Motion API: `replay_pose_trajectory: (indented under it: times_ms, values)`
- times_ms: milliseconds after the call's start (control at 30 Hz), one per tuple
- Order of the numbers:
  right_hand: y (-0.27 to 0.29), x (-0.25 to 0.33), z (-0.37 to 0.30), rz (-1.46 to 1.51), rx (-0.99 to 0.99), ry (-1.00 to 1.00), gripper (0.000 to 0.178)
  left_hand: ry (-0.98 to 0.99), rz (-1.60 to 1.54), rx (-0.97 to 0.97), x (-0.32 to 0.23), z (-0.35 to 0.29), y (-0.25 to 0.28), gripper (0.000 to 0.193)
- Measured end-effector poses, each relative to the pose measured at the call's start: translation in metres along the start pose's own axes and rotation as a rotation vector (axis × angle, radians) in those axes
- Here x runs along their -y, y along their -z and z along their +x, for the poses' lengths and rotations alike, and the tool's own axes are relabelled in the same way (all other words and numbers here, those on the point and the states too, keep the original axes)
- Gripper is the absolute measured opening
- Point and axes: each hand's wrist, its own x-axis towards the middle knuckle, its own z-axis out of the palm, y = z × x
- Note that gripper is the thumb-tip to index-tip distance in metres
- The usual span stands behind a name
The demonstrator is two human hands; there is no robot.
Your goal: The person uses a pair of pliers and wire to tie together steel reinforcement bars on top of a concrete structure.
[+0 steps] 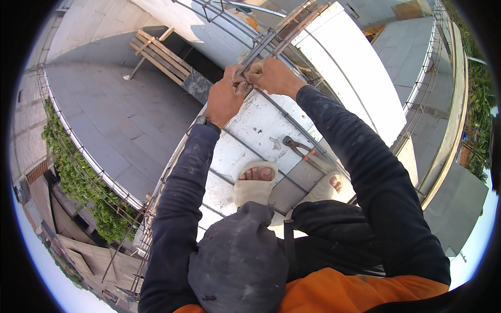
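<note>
My left hand (225,99) and my right hand (275,78) meet at a joint of the steel rebar, fingers pinched close together. Whatever lies between the fingertips is too small and covered to make out. From there, long steel bars (286,115) run toward my feet, with thinner bars crossing them above a white, scuffed surface (255,128). Nearer me, a pair of pincers (298,147) with orange on its handles rests by the bars, beyond the reach of either hand's fingers. A dark watch-like band (209,124) circles my left wrist.
My feet, in pale open-toed coverings (254,189), are among the bars. Beyond my hands stands a rebar cage (224,18). Wooden slats (163,56) lean over a dark opening at left. A curved white panel (355,68) rises at right. Greenery (86,177) lies below the left edge.
</note>
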Motion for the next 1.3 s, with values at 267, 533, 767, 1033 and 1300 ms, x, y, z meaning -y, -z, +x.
replay_pose_trajectory:
  times_ms: [267, 533, 767, 1033, 1300]
  values:
    - [-0.059, 0.006, -0.041, 0.098, -0.472, -0.031, 0.02, -0.102, 0.115, 0.159, 0.002, 0.038, 0.019, 0.03]
    - [-0.11, 0.04, -0.071, -0.167, -0.399, -0.108, 0.038, -0.342, 0.499, 0.406, -0.028, 0.066, -0.001, 0.036]
    - [-0.033, -0.013, -0.159, -0.367, -0.073, -0.001, 0.039, -0.299, 0.327, 0.249, -0.004, 0.02, 0.016, 0.027]
    - [-0.046, -0.056, -0.253, -0.586, 0.091, 0.059, 0.055, -0.446, 0.492, 0.257, 0.005, 0.021, 0.012, 0.022]
    - [-0.087, -0.071, -0.262, -0.365, 0.007, 0.006, 0.034, -0.8, 0.664, 0.557, 0.005, 0.062, 0.023, 0.022]
